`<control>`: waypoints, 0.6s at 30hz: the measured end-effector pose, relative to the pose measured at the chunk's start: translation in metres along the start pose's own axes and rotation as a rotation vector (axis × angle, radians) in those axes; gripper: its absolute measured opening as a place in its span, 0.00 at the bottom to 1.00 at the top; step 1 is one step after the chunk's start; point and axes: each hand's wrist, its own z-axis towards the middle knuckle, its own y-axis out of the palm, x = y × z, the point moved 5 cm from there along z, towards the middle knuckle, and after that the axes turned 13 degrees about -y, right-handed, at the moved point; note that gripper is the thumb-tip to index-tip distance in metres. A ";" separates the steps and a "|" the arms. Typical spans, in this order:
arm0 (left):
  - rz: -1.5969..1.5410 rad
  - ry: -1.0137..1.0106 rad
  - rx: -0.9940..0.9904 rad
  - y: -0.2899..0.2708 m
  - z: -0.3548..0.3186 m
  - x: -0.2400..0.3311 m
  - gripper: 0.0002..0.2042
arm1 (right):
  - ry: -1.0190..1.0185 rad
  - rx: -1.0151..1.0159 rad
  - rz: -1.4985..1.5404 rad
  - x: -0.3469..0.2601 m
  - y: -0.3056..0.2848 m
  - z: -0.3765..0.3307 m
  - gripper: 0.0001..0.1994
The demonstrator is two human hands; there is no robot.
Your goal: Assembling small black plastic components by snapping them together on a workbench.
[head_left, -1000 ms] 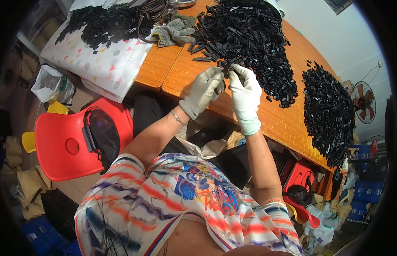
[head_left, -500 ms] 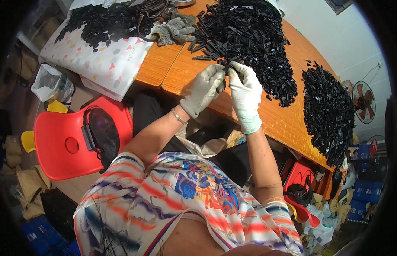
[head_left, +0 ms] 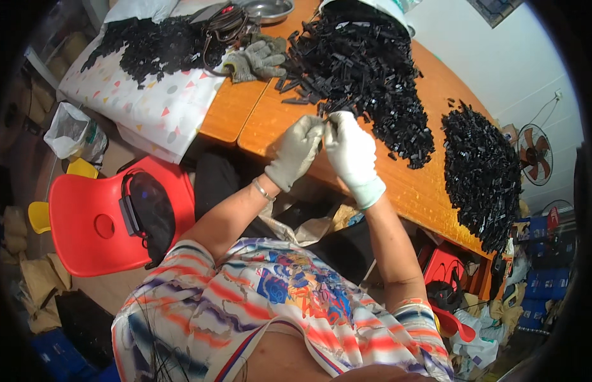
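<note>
Both of my hands wear white work gloves and meet above the front edge of the wooden table (head_left: 257,137). My left hand (head_left: 297,151) is closed, its fingertips pinched around a small dark piece that mostly hides between the gloves. Right beside it, my right hand (head_left: 350,153) pinches at the same spot with thumb and fingers together. Just beyond them spreads a large pile of black plastic pieces (head_left: 372,76), spilling from a white container (head_left: 388,7) lying at the back. Farther right on the table lies a second pile of small black pieces (head_left: 483,172).
On a patterned white cloth (head_left: 149,114) at left lies another black heap (head_left: 159,51). Grey gloves (head_left: 256,60) and a metal bowl (head_left: 268,9) sit near it. A red chair (head_left: 86,216) holding a black bag stands left of me. A fan (head_left: 534,153) is at right.
My right hand has moved slightly left and down, and its fingers have closed in against the left hand's fingertips. The whole view has shifted a little.
</note>
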 end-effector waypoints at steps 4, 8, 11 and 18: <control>0.018 0.043 0.040 -0.007 0.003 -0.014 0.09 | 0.096 -0.132 0.097 -0.001 0.011 -0.002 0.07; -0.257 -0.193 0.064 0.000 -0.008 -0.009 0.12 | 0.207 -0.157 0.156 0.002 0.025 -0.009 0.07; -0.295 -0.270 0.095 0.000 -0.009 -0.015 0.13 | 0.272 -0.138 0.217 0.000 0.031 -0.019 0.07; -0.199 -0.315 -0.035 0.001 0.010 -0.016 0.12 | 0.371 -0.139 0.204 0.011 0.029 -0.013 0.08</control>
